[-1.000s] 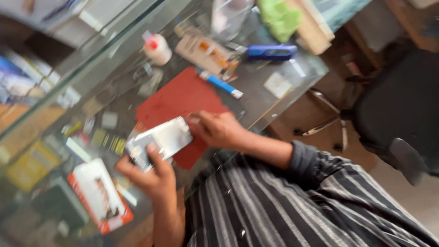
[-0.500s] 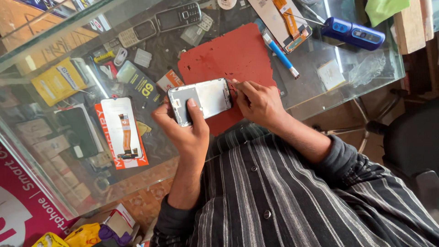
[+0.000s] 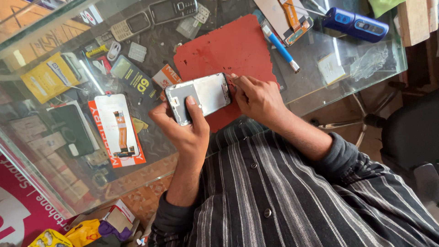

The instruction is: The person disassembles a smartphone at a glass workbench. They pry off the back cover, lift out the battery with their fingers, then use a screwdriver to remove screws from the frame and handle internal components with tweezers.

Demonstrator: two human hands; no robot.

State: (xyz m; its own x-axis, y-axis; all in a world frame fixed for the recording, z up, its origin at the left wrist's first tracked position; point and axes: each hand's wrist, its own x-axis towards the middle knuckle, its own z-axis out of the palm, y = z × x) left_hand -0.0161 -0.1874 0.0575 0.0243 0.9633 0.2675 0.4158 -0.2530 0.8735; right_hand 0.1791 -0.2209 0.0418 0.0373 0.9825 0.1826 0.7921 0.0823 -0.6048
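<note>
My left hand [image 3: 182, 130] grips a silver phone housing [image 3: 208, 93], its bare inner side facing up and my thumb pressed across its left part. It is held over the near edge of a red mat [image 3: 228, 45] on the glass counter [image 3: 320, 87]. My right hand [image 3: 258, 98] has its fingertips pinched against the housing's right edge. Whether they hold a small tool is hidden by the fingers.
A blue pen-shaped tool [image 3: 280, 48] lies on the mat's right side, and a blue device [image 3: 356, 24] beyond it. A white-and-red packaged part [image 3: 120, 130] and old keypad phones [image 3: 173, 10] lie at the left. A black chair [image 3: 411, 132] stands at the right.
The view has swung and steadied over the counter. Both hands stay on the phone housing, the right fingertips still at its right edge.
</note>
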